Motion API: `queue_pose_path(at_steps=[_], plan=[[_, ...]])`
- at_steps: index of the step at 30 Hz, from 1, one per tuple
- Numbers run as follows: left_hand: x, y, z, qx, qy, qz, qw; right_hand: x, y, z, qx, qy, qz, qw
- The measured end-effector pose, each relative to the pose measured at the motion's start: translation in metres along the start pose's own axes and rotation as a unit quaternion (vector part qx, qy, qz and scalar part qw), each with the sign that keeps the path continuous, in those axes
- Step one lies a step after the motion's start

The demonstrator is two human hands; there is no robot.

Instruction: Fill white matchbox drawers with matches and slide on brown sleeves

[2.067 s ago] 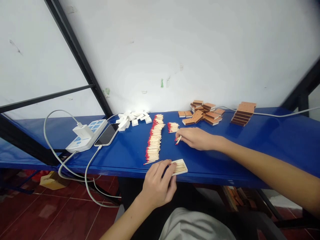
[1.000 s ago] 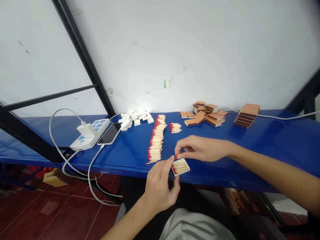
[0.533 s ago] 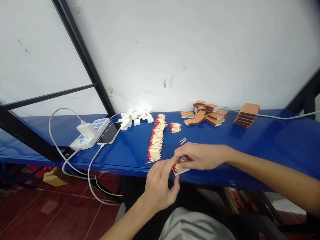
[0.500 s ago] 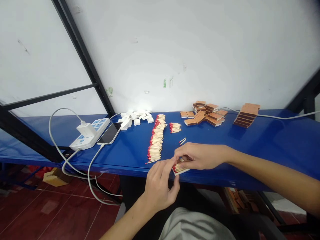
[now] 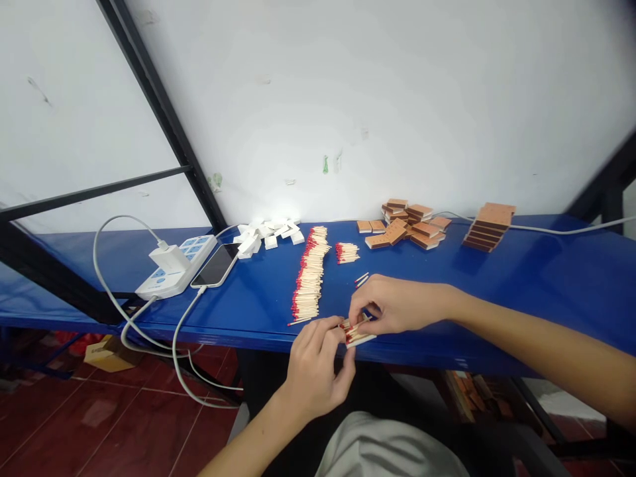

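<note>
My left hand [image 5: 315, 371] pinches the near left end of a small white matchbox tray [image 5: 358, 338] holding red-tipped matches, at the front edge of the blue table [image 5: 521, 285]. My right hand [image 5: 392, 305] rests over the tray, its fingertips pinched on the matches in it. A long row of red-tipped matches [image 5: 309, 278] lies just to the left. Beyond it sit a small bundle of matches [image 5: 345, 252] and two loose matches [image 5: 362, 279].
Brown matchbox sleeves lie in a heap [image 5: 405, 223] and a neat stack [image 5: 487, 225] at the back right. White empty trays [image 5: 265, 235] pile at the back. A phone [image 5: 217, 265], a power strip [image 5: 173, 265] and white cables [image 5: 114, 291] occupy the left.
My right hand came from the far loose matches to the tray with matches and now presses them in. The left hand stays on the tray. Two matches were left behind on the table.
</note>
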State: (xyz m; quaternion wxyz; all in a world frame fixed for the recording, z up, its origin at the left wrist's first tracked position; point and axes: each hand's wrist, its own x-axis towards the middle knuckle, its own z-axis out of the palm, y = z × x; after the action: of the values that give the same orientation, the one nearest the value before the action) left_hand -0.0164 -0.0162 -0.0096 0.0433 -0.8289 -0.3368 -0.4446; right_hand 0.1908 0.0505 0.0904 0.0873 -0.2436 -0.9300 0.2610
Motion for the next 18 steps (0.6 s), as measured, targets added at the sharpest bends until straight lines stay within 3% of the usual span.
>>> queue_pose_path(at_steps=[7, 18], plan=[[-0.0022, -0.0035, 0.0006, 0.037, -0.027, 0.033, 0.998, 0.0026, 0.0020, 0.0023, -0.010, 0.017, -0.032, 0.999], [-0.0012, -0.0045, 0.0005, 0.026, -0.007, 0.045, 0.999, 0.0024, 0.0033, 0.0062, 0.002, 0.020, -0.019, 1.000]])
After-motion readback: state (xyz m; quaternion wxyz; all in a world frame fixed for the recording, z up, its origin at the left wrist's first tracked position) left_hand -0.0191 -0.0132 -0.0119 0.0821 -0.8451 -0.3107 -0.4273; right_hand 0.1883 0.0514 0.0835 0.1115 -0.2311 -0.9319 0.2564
